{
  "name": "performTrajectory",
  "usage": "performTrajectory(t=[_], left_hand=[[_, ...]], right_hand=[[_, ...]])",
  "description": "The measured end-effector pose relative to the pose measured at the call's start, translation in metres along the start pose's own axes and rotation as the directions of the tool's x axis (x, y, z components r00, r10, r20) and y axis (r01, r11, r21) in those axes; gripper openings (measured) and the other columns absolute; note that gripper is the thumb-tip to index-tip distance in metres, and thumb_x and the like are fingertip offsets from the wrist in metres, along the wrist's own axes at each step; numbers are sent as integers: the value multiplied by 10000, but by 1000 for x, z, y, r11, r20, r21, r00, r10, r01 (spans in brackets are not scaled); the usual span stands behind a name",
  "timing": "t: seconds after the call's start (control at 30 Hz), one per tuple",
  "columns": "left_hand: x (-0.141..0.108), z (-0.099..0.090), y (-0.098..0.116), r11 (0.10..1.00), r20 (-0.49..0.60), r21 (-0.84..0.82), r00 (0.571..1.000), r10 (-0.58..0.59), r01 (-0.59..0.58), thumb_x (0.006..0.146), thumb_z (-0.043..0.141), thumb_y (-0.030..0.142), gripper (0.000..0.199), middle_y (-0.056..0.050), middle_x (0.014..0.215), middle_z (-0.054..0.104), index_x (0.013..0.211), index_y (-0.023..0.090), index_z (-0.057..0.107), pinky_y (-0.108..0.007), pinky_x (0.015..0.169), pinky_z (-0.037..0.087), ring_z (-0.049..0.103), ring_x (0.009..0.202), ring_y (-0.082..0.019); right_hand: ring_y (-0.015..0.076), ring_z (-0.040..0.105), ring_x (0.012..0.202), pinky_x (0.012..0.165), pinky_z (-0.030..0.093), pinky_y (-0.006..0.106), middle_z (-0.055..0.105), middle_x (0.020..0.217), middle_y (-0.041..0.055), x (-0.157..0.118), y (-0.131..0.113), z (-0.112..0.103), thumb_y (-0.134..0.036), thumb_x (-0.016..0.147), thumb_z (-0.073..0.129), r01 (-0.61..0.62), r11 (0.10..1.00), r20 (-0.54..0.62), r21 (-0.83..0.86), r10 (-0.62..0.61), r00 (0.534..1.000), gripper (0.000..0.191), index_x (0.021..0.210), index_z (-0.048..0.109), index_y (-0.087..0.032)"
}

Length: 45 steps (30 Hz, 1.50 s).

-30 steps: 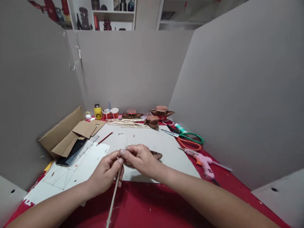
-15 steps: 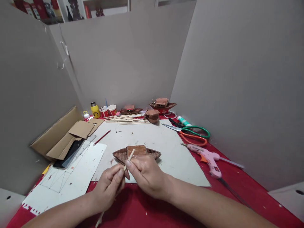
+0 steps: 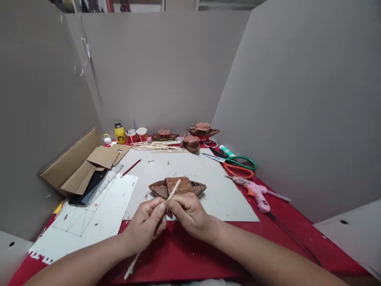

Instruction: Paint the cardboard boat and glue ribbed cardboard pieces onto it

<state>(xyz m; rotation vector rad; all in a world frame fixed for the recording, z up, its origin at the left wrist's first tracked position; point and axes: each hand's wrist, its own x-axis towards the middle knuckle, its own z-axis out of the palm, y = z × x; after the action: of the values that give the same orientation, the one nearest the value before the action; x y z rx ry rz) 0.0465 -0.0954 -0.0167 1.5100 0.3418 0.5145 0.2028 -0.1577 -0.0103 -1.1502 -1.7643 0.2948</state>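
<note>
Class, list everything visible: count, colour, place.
Stick: 1, pale, in both hands
Model boats: 4, brown, one centre, three back
Loose sticks: several, pale, back
Cups: 2, red-white, back left
Bottle: 1, yellow, back left
Scissors: at least one pair, green-orange handles, right
Glue gun: 1, pink, right
Tube: 1, green-white, back right
Pencil: 1, red, left
Cardboard: several pieces, brown, left
Paper sheet: 1, white, left
Board: 1, pale grey, centre
Tabletop: 1, red, underneath
Walls: 3, grey, back, sides
Left hand: 1, bare, on stick
Right hand: 1, bare, on stick

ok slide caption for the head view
Left hand and right hand hold a pale stick near a brown model boat.
</note>
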Motion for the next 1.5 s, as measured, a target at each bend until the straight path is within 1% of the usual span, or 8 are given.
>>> performTrajectory(t=[0.2, 0.37, 0.47, 0.6, 0.73, 1.1, 1.33, 1.5], left_hand=[[3, 0, -2, 982, -18, 142, 992, 127, -123, 914, 517, 460, 358, 48, 600, 422, 705, 170, 507, -222, 581, 335, 358, 574, -92], [3, 1, -1, 998, 155, -2, 986, -63, 64, 935, 441, 494, 357, 89, 461, 388, 813, 171, 530, -195, 379, 248, 285, 367, -65], [6, -2, 1, 983, 226, -82, 964, -140, 162, 922, 446, 517, 368, 100, 425, 390, 863, 167, 541, -185, 315, 233, 250, 298, -58], [9, -4, 1, 972, 174, -146, 972, -156, 182, 916, 492, 491, 341, 76, 442, 473, 877, 159, 561, -160, 320, 222, 285, 299, -44], [9, -3, -3, 971, 157, -134, 972, -175, 196, 902, 525, 488, 334, 56, 458, 540, 909, 159, 580, -156, 327, 213, 306, 299, -41], [-3, 13, 0, 993, -8, 116, 1000, -9, 10, 925, 520, 415, 317, 9, 521, 589, 790, 152, 634, -208, 587, 422, 517, 516, -91], [2, 12, 3, 903, 101, -365, 974, -203, 226, 893, 543, 469, 307, 5, 487, 638, 855, 166, 575, -168, 300, 238, 260, 257, -41], [19, -6, 17, 859, -150, -504, 970, -191, 91, 839, 650, 377, 243, -25, 646, 702, 837, 168, 526, -127, 407, 358, 494, 437, -57]], right_hand=[[73, 349, 436, 457, 290, 213, 350, 499, -58, -8, 6, 6, -284, 1015, 341, -48, 996, -69, -79, 43, 997, 460, 564, 384, -201], [87, 436, 456, 532, 340, 239, 473, 498, -27, -15, 8, -9, -299, 1004, 358, 56, 994, -67, -97, -63, 996, 478, 561, 500, -191], [104, 395, 465, 524, 320, 262, 429, 504, -24, -16, 7, -18, -363, 1010, 345, 15, 996, -201, -88, -33, 979, 493, 556, 454, -205], [101, 430, 496, 517, 350, 239, 450, 559, -30, -14, 5, -23, -321, 1028, 328, -118, 993, -327, -7, 109, 939, 413, 657, 467, -205], [83, 420, 450, 464, 356, 213, 439, 510, -48, -11, 4, -15, -365, 1005, 402, -171, 984, -224, 58, 180, 958, 443, 598, 452, -199], [68, 364, 418, 455, 293, 225, 393, 473, -60, -15, -6, -5, -204, 967, 456, -40, 999, -284, -26, 31, 958, 421, 546, 463, -190], [106, 440, 469, 511, 328, 264, 474, 505, -27, -20, 4, -6, -257, 952, 467, 10, 998, -304, -54, -26, 952, 383, 573, 484, -204], [101, 495, 491, 493, 380, 228, 523, 575, -24, -21, 2, -3, -277, 998, 405, -129, 987, -240, 92, 148, 959, 308, 755, 574, -192]])
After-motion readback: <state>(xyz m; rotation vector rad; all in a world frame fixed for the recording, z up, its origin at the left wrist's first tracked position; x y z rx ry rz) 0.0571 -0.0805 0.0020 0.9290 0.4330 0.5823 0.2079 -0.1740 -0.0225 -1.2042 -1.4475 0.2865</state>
